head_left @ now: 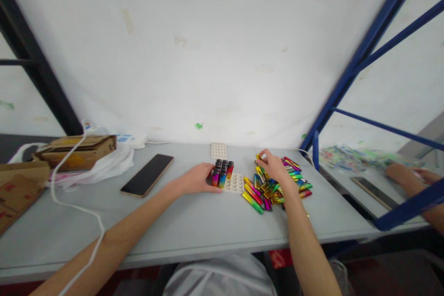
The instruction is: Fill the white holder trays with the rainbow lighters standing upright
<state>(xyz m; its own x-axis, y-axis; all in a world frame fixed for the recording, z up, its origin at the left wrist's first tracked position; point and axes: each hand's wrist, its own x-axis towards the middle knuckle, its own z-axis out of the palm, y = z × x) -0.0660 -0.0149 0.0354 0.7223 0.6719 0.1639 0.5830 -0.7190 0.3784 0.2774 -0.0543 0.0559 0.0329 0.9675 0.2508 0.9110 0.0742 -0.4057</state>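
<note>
Head view: left grip (198, 179) clamped around upright lighters (222, 174), right grip (274, 165) at loose lighters (255, 198), its closure unclear.

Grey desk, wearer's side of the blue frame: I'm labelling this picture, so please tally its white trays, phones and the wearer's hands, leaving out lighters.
White trays: 2 (near tray, far tray)
Phone: 1
Wearer's hands: 2 (left hand, right hand)
Total: 5
</note>
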